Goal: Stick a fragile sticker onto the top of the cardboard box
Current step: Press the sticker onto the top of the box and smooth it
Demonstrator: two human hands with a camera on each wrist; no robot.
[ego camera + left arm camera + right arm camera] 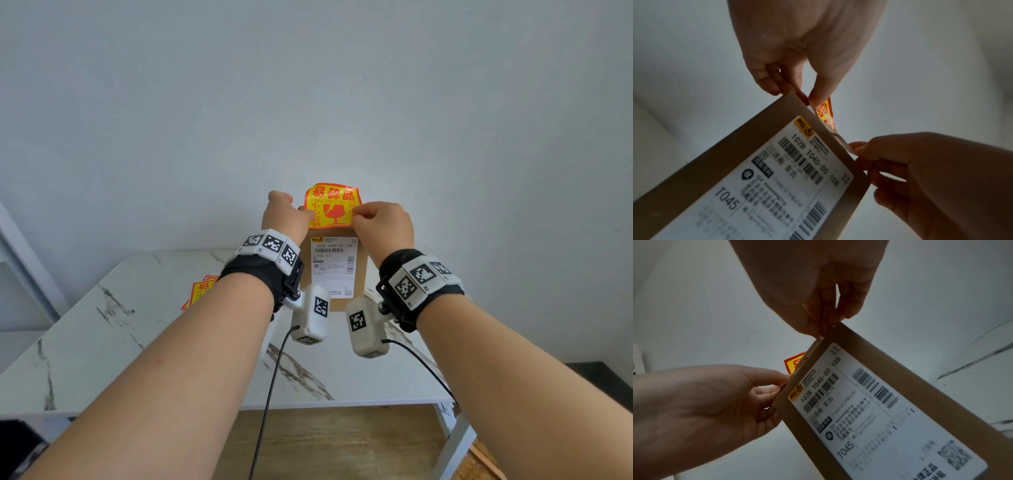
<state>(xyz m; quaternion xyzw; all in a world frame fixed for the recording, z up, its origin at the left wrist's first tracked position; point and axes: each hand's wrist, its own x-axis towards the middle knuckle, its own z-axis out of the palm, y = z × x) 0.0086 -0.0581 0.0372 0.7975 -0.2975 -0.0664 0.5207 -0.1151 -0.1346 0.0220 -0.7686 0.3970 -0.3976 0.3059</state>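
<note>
A brown cardboard box [361, 274] stands upright on the table with a white shipping label [330, 263] facing me. Both hands hold a yellow and red fragile sticker [331, 205] just over the box's top edge. My left hand [291, 216] pinches the sticker's left edge and my right hand [373, 219] pinches its right edge. In the left wrist view the left hand [807, 92] pinches the sticker [826, 113] right at the box [735, 146] corner. The right wrist view shows the right hand [820, 331] pinching at the box [879, 352] top, with the sticker [795, 362] behind that edge.
The box stands on a white marble-patterned table [137, 342] against a pale wall. A small pile of other fragile stickers [200, 291] lies on the table to the left, partly behind my left wrist. Wood floor shows below the table's front edge.
</note>
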